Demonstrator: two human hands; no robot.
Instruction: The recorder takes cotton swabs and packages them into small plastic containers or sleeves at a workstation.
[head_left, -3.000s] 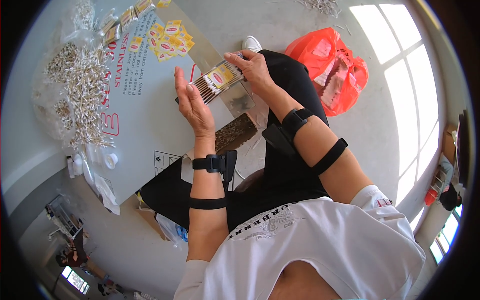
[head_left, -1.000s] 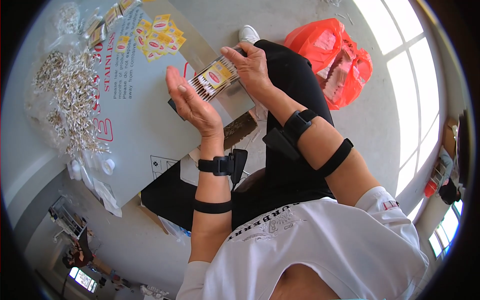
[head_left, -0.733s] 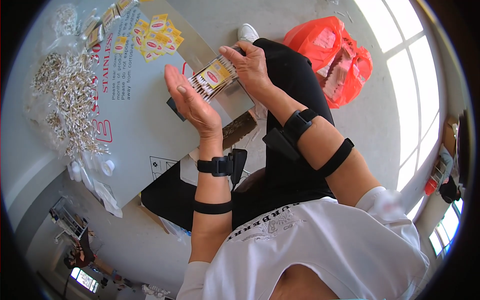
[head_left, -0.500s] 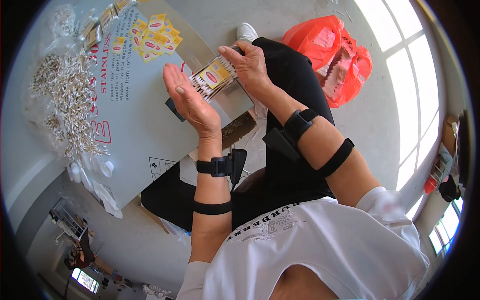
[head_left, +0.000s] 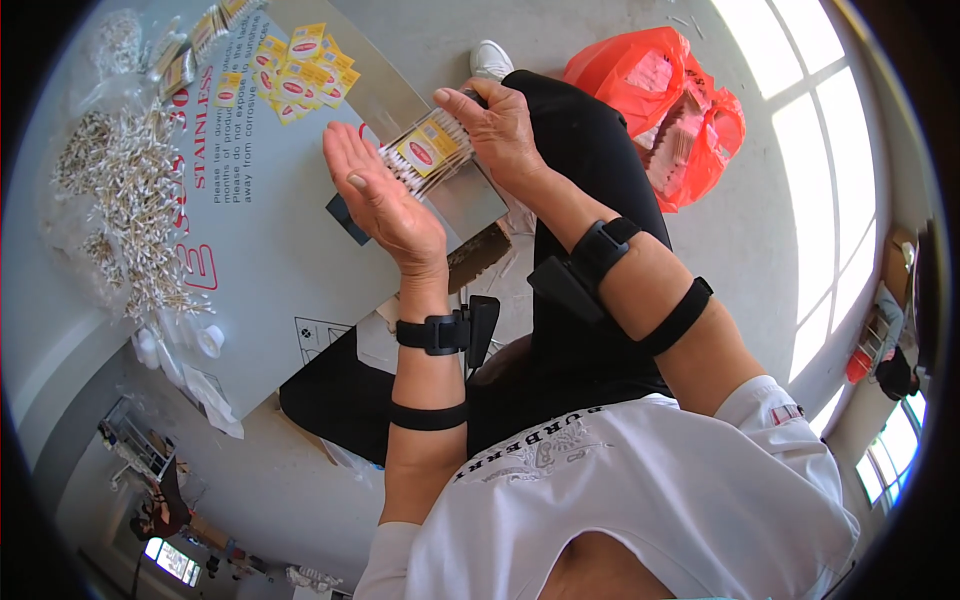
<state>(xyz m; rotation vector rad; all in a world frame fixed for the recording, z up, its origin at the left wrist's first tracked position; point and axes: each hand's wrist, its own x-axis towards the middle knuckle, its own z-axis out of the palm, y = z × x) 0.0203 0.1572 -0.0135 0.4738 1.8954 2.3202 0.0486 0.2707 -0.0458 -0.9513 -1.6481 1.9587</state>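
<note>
A pack of cotton swabs (head_left: 423, 152) with a yellow and red label card is held up between my two hands, over the table's right edge. My right hand (head_left: 505, 135) grips its right end, the thumb stretched along the far side; some of its fingers are hidden. My left hand (head_left: 385, 205) is open, with fingers straight and together and the palm turned to the swab tips at the pack's left end. It seems to touch those tips. Left of it, yellow label cards (head_left: 310, 75) lie spread on the table.
Loose cotton swabs (head_left: 140, 210) heap on clear plastic at the grey table's (head_left: 270, 270) left. Filled packs (head_left: 180, 72) lie at the far left. A red plastic bag (head_left: 610, 75) with pink packs stands on the floor at right. A brown box edge (head_left: 480, 255) shows below the pack.
The pack and both hands stay almost in place. My left hand has shifted very slightly, and the view has moved a little.
</note>
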